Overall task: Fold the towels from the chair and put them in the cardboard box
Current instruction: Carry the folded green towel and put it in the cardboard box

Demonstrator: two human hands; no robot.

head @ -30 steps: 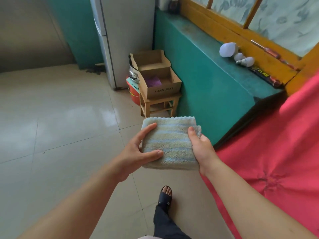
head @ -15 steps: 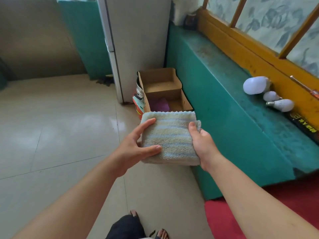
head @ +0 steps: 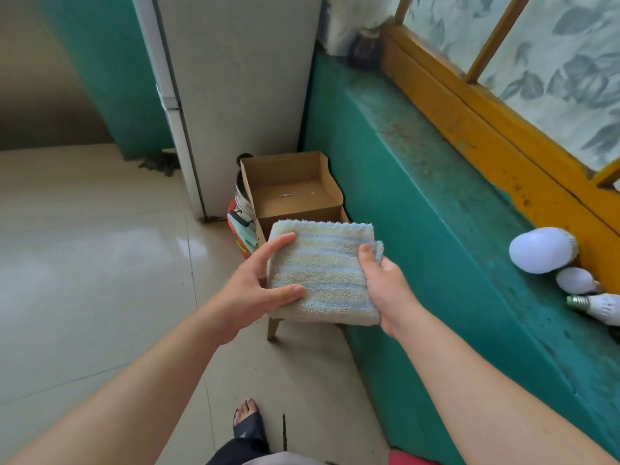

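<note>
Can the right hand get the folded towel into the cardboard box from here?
Probably yes: the right hand holds the folded towel just before the open cardboard box, and nothing visible blocks the opening.

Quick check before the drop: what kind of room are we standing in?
Probably a lived-in home room, perhaps by a kitchen: a white fridge on the tiled floor, light bulbs on a painted green ledge under a wooden window frame.
</note>
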